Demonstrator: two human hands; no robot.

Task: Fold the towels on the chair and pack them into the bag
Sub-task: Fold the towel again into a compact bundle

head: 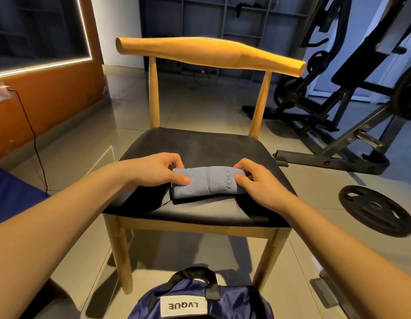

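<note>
A grey towel (206,183), folded into a short thick bundle, lies near the front of the chair's black seat (200,143). My left hand (160,170) grips its left end, thumb on top and fingers curled behind. At its right end, my right hand (255,180) holds it the same way. Something dark lies under the grey towel, and I cannot tell what it is. A dark blue bag (200,300) with black handles and a white label sits on the floor below the chair's front edge.
The wooden chair back (209,52) rises behind the seat. A black weight plate (375,209) lies on the tiled floor at the right. Gym equipment (352,93) stands at the back right. An orange wall (50,100) with a hanging cable runs along the left.
</note>
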